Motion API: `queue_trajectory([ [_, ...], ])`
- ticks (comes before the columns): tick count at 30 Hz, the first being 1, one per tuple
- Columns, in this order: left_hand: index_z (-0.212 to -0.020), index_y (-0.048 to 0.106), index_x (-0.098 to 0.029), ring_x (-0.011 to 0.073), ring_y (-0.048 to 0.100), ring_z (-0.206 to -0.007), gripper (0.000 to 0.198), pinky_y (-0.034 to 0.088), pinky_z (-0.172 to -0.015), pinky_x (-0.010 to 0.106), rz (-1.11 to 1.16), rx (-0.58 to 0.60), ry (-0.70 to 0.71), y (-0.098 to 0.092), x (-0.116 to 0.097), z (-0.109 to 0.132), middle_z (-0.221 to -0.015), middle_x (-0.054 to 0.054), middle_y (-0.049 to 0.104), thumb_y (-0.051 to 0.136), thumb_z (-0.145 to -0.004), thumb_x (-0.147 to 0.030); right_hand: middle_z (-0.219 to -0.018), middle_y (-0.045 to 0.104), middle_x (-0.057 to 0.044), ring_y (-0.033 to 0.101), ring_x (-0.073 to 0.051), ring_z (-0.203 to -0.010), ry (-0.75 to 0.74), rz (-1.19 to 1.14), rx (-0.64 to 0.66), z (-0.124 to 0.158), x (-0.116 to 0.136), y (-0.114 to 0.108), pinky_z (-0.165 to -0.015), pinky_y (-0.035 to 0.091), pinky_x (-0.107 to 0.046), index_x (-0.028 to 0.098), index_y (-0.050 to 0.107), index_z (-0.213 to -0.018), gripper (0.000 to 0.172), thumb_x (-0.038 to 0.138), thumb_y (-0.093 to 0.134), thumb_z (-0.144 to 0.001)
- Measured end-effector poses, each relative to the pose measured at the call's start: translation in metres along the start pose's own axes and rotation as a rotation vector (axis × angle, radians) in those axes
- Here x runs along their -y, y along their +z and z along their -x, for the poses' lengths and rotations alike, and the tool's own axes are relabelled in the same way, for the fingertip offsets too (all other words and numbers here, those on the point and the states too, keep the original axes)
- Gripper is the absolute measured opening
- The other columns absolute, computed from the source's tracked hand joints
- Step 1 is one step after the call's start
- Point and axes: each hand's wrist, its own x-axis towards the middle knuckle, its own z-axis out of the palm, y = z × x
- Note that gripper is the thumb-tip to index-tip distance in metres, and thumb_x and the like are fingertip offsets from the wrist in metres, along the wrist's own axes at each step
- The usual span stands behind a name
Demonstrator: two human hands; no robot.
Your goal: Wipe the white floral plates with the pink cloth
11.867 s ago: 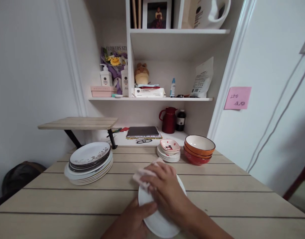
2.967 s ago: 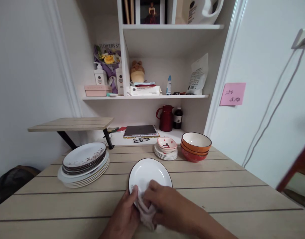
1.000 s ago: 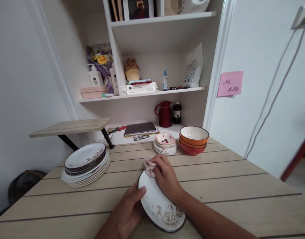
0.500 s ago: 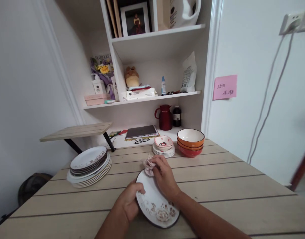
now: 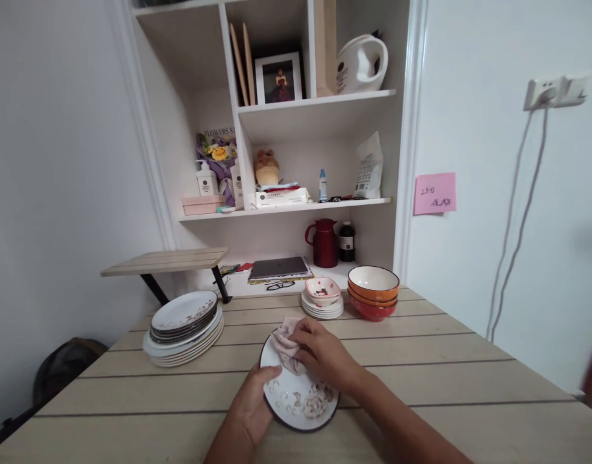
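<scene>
At your far left, one dark, rounded item (image 5: pixel 66 367) stands beyond the tabletop (image 5: pixel 450 374), partly hidden behind its edge and too dim to name. Next comes one raised wooden stand (image 5: pixel 165 261), with two black legs in sight, and in front of it one tall stack of plates (image 5: pixel 185 327): dark-rimmed ones over paler ones, their edges too tightly layered for a sure count. Near the middle, your left hand (image 5: pixel 254 401) grasps one flowered plate (image 5: pixel 300 401) by its left side, thumb over the rim; the other fingers are hidden beneath it. You have that plate tilted in front of you over the near part of the tabletop, and whether its underside touches the wood cannot be told. Your right hand (image 5: pixel 327 353) has its fingers closed on one crumpled pink cloth (image 5: pixel 286 345), pressed to the plate's upper face; the hand covers part of the cloth, and your forearms are cut off at the lower edge of the view. Just beyond, slightly right, one square strawberry-patterned dish (image 5: pixel 323 289) sits on a pile of small white plates (image 5: pixel 323 310), about five by their edges; a second dish seems nested beneath the first, mostly hidden. Right beside that pile stand three nested bowls (image 5: pixel 373 295), two orange above one red, with only the top one's inside showing.
</scene>
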Motion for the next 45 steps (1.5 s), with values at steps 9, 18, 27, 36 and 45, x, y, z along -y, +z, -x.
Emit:
queue_trajectory([
  [9, -0.131, 0.052, -0.008, 0.0319, 0.067, -0.099, 0.061, 0.044, -0.095, 0.046, 0.079, -0.047, 0.044, 0.006, -0.004, 0.001, -0.102, 0.018, 0.073, 0.070, -0.074, -0.021, -0.116, 0.057, -0.010, 0.057, -0.024, -0.098, 0.165, 0.407, 0.117, 0.001, -0.004, -0.012, -0.068, 0.038, -0.027, 0.023, 0.062, -0.106, 0.031, 0.012, 0.051, -0.079],
  [18, -0.131, 0.052, -0.009, 0.0331, 0.068, -0.098, 0.061, 0.046, -0.094, 0.049, 0.146, -0.037, 0.035, -0.001, -0.003, -0.007, -0.107, 0.019, 0.072, 0.070, -0.075, -0.025, -0.094, 0.060, -0.002, 0.057, -0.018, -0.082, 0.009, 0.231, 0.504, 0.007, 0.012, -0.004, -0.062, 0.031, -0.025, 0.023, 0.061, -0.090, 0.023, 0.018, 0.059, -0.068],
  [27, -0.135, 0.049, -0.015, 0.0321, 0.065, -0.105, 0.062, 0.044, -0.097, 0.047, 0.120, 0.077, -0.058, 0.010, -0.001, -0.001, -0.111, 0.018, 0.071, 0.067, -0.079, -0.033, -0.098, 0.061, -0.002, 0.057, -0.018, -0.081, 0.461, 0.068, -0.167, -0.005, -0.012, 0.013, -0.067, 0.035, -0.025, 0.024, 0.043, -0.113, 0.043, 0.012, 0.052, -0.073],
  [36, -0.135, 0.048, -0.016, 0.0310, 0.066, -0.104, 0.060, 0.044, -0.097, 0.046, 0.056, 0.152, -0.013, 0.010, 0.007, -0.004, -0.111, 0.018, 0.071, 0.066, -0.079, -0.031, -0.113, 0.049, -0.005, 0.053, -0.018, -0.099, 0.232, 0.019, -0.238, -0.010, 0.010, 0.017, -0.081, 0.041, -0.028, 0.024, 0.055, -0.098, 0.026, 0.010, 0.049, -0.077],
  [45, -0.129, 0.055, -0.017, 0.0287, 0.064, -0.106, 0.058, 0.044, -0.098, 0.043, 0.110, 0.141, 0.019, 0.003, 0.004, -0.011, -0.111, 0.015, 0.071, 0.061, -0.080, -0.048, -0.118, 0.054, -0.006, 0.051, -0.020, -0.111, 0.000, -0.298, 0.019, -0.003, 0.020, 0.022, -0.096, 0.039, -0.032, 0.021, 0.057, -0.111, 0.050, 0.004, 0.056, -0.064],
])
